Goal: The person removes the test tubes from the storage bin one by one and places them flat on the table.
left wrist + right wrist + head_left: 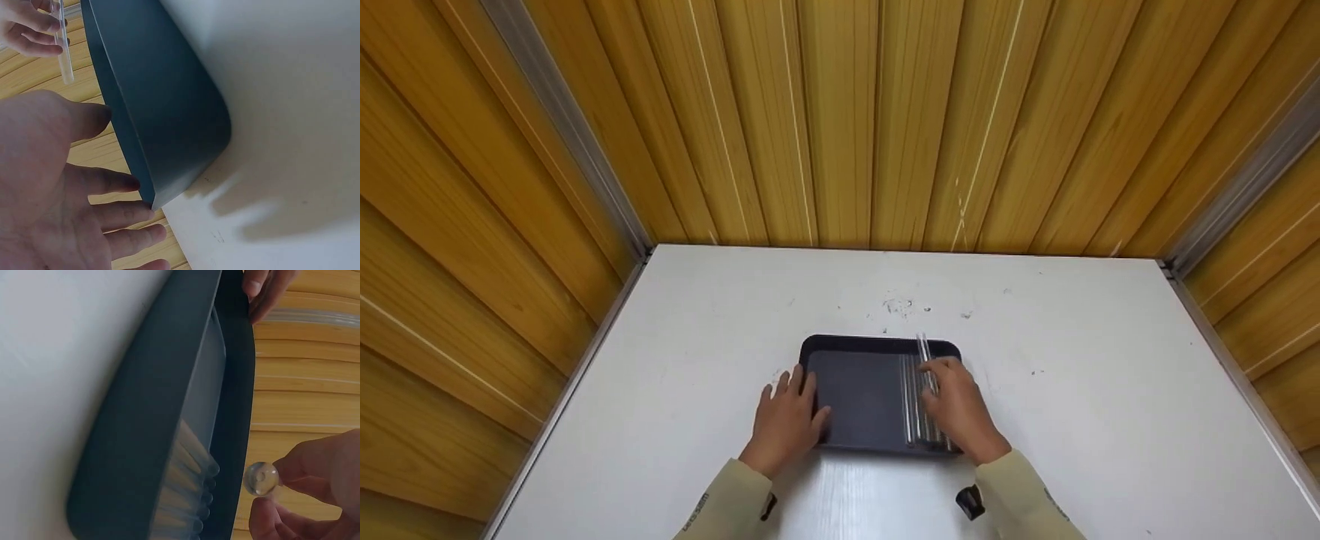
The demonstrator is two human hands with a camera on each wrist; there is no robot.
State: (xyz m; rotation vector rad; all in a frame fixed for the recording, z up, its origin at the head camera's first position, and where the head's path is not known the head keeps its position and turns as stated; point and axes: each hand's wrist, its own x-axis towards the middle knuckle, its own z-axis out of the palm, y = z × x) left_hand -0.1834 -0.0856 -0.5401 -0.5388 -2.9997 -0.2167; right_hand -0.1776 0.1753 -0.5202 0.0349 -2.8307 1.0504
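A dark tray (855, 397) sits on the white surface (697, 322), with a hand at each side. The right hand (960, 405) is over the tray's right side, its fingers drawn close and pinching a clear tube (922, 346) between thumb and fingertips. One stretch of that tube runs out past the fingers toward the far rim; its rounded end, seen from the right wrist, sits right at the fingertips, raised above the rim. Below the held tube, more clear tubes (911, 416) lie side by side along the tray's right part, rounded ends to the near side. The left hand (786, 420) has its fingers spread wide at the left rim, thumb reaching over the tray.
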